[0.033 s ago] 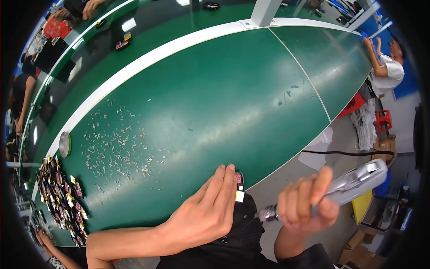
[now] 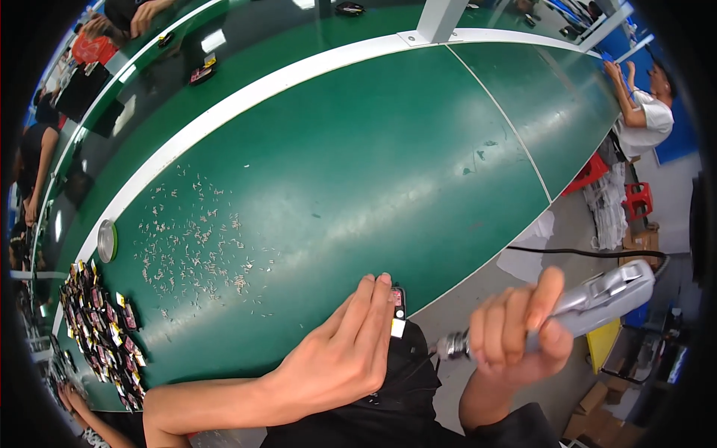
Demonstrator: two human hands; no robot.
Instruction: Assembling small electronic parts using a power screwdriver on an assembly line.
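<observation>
My left hand [image 2: 340,347] lies along the near edge of the green table, its fingers stretched out together and pressed against a small black device [image 2: 399,302] with a pinkish face. A white and yellow tag [image 2: 398,327] hangs at the device's near end. The thumb and part of the device are hidden behind the hand. My right hand [image 2: 515,328] is closed round a grey electric screwdriver [image 2: 609,295] with a black cable. It is held in the air past the table edge, its metal nose [image 2: 452,346] pointing left, a short way from the device.
Many small light pins or screws [image 2: 198,250] lie scattered on the green table [image 2: 358,164]. At the left stand a pile of similar tagged black devices [image 2: 97,321] and a round tin [image 2: 107,240]. A white post [image 2: 439,21] rises at the far side. Other people work around the tables.
My right hand has moved slightly right and up with the electric screwdriver, its nose now farther from the device. My left hand keeps its place.
</observation>
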